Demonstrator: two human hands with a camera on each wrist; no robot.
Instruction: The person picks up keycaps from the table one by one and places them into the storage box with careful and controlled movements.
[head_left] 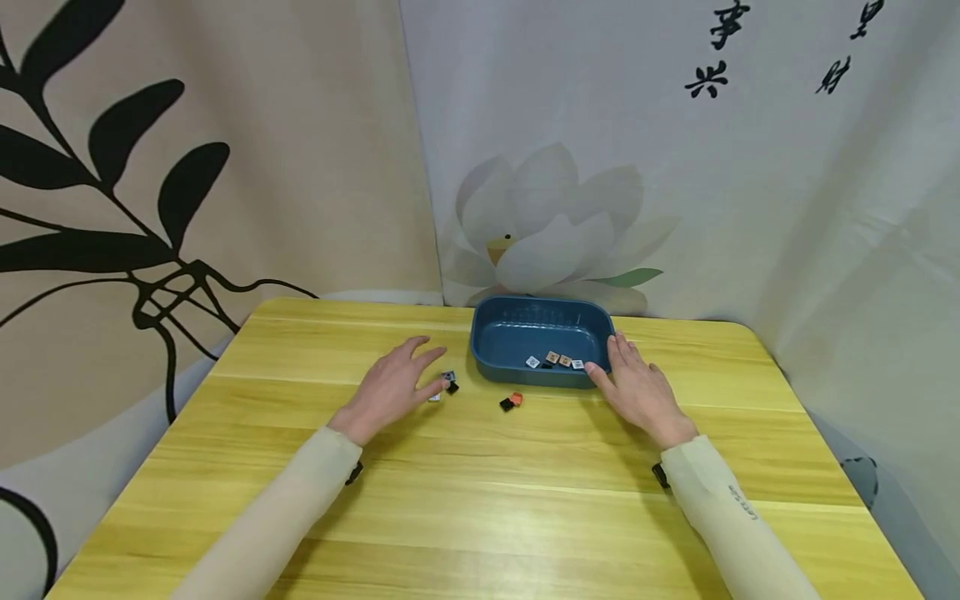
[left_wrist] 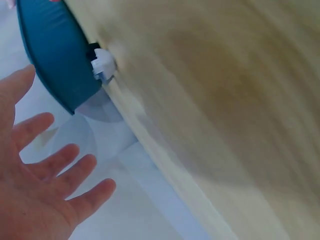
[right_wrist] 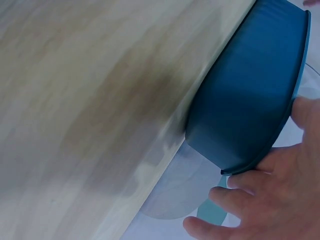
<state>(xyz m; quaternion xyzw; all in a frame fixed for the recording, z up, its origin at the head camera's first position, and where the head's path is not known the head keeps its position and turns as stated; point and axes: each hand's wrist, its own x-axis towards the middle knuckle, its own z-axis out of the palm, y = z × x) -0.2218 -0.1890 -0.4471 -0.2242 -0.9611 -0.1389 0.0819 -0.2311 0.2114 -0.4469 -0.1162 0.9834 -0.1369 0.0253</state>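
Observation:
My left hand (head_left: 390, 385) is held with fingers spread over the table, its thumb overlapping a small group of white, grey and black blocks (head_left: 452, 387) in the head view. Nothing is in its palm in the left wrist view. A blue rectangular basin (head_left: 525, 377) stands at the table's far side. Inside, near its front wall, lie several small square blocks (head_left: 566, 361), white, brown and black, with printed faces. My right hand (head_left: 641, 396) rests at the basin's right front corner, thumb on the front rim and fairly straight fingers along the right side.
In front of the basin, a black block (head_left: 507, 405) and an orange block (head_left: 517, 399) lie together on the wooden table (head_left: 480, 500). Behind the table hangs a printed curtain (head_left: 337, 150) with leaves, a lotus and dark characters.

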